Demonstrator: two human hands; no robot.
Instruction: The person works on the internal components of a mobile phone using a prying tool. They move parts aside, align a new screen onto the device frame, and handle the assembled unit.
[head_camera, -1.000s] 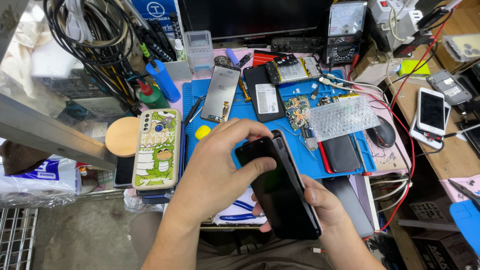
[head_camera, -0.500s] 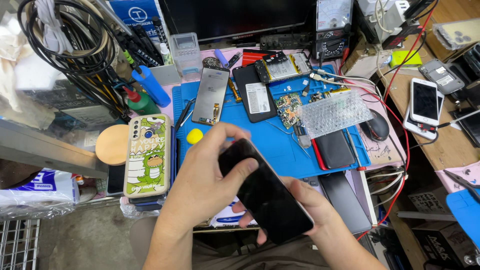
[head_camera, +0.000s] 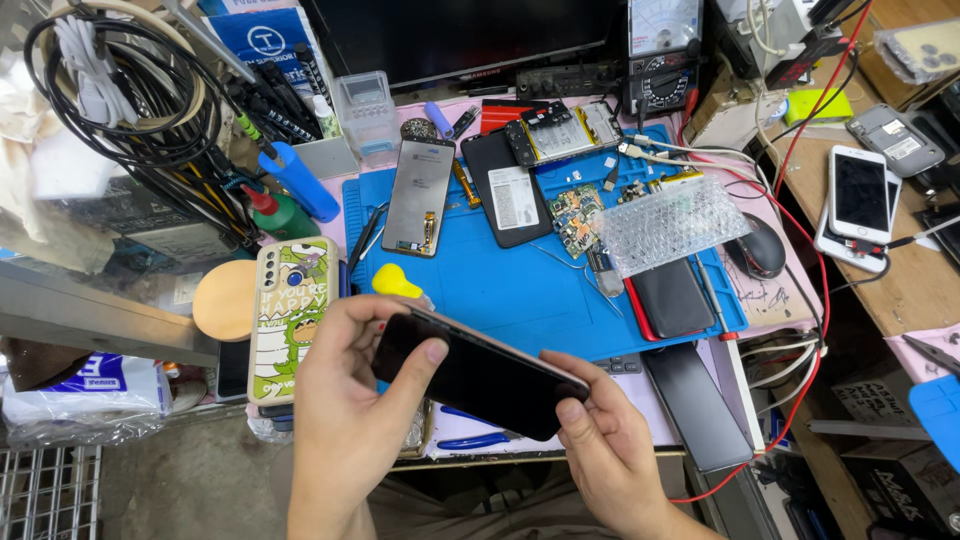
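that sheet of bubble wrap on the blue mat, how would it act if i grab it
The bubble wrap is thin and see-through, so probably very light and floppy. It would likely sag and crumple rather than lift flat. Lying on small parts on the mat, it might snag them.

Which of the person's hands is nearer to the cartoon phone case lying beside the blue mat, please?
Left. The left hand sits right beside the cartoon phone case, its fingers almost at its edge, while the right hand is farther off, holding the dark phone's other end.

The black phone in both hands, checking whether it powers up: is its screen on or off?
Off: the black phone shows a dark glass face.
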